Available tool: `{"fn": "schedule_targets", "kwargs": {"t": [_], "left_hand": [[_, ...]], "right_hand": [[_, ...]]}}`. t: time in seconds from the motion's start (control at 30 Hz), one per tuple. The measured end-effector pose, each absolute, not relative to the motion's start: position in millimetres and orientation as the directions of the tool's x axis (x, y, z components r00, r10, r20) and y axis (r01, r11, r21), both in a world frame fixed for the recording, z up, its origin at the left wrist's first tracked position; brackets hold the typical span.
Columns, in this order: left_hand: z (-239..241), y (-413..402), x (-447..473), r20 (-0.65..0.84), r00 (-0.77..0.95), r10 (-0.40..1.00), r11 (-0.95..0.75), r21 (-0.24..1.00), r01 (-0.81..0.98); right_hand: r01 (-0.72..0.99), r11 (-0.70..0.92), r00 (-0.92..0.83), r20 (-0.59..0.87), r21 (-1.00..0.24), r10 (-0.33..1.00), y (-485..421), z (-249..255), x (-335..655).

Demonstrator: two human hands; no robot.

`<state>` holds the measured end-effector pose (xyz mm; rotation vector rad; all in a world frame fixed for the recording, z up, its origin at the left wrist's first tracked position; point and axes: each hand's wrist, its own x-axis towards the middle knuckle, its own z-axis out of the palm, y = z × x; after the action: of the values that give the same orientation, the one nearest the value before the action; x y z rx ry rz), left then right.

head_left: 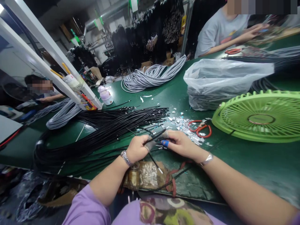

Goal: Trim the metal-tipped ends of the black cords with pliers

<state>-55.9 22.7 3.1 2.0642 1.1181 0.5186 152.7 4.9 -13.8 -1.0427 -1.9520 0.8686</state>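
My left hand is closed around a black cable, whose white-tipped end hangs down toward the table edge. Close beside it, my right hand pinches black cable near its end; whether this is the same cable I cannot tell. Grey coverings sit on fingertips of both hands, and blue tape wraps one right finger. To the left lies a thick bundle of black cables, several with pale tips. Scraps of foil and white film are scattered beyond my hands, next to red-handled scissors.
A green fan stands at right, in front of a translucent plastic bag. Coiled grey cable and a lilac bottle lie farther back. A white post rises at left. Two people sit across the green table.
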Motion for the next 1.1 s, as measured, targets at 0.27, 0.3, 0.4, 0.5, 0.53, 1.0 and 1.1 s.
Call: {"fn": "schedule_targets", "kwargs": {"t": [0.27,0.3,0.4,0.5,0.53,1.0,1.1], "left_hand": [[0,22,-62,0.123,0.531,0.838,-0.504,0.545,0.670],[0,22,-62,0.115,0.533,0.839,-0.501,0.547,0.671],[-1,23,-61,0.102,0.532,0.840,-0.490,0.562,0.666],[-2,25,-60,0.108,0.563,0.819,-0.484,0.658,0.578],[-2,25,-60,0.103,0.579,0.809,-0.468,0.709,0.527],[-6,36,-61,-0.121,0.700,0.704,-0.061,0.971,0.230],[-5,35,-61,0.036,0.552,0.833,-0.224,0.934,0.278]], "right_hand": [[0.259,0.247,-0.400,0.129,-0.934,0.907,5,-20,148],[0.264,0.227,-0.384,0.114,-0.938,0.916,5,-19,146],[0.272,0.176,-0.335,0.079,-0.946,0.939,4,-18,142],[0.199,0.105,-0.330,0.034,-0.974,0.943,3,-19,141],[0.148,0.057,-0.337,0.004,-0.987,0.942,3,-20,140],[-0.183,-0.119,-0.480,-0.017,-0.976,0.877,0,-20,135],[0.404,0.190,-0.305,0.064,-0.895,0.950,3,-13,150]]}}
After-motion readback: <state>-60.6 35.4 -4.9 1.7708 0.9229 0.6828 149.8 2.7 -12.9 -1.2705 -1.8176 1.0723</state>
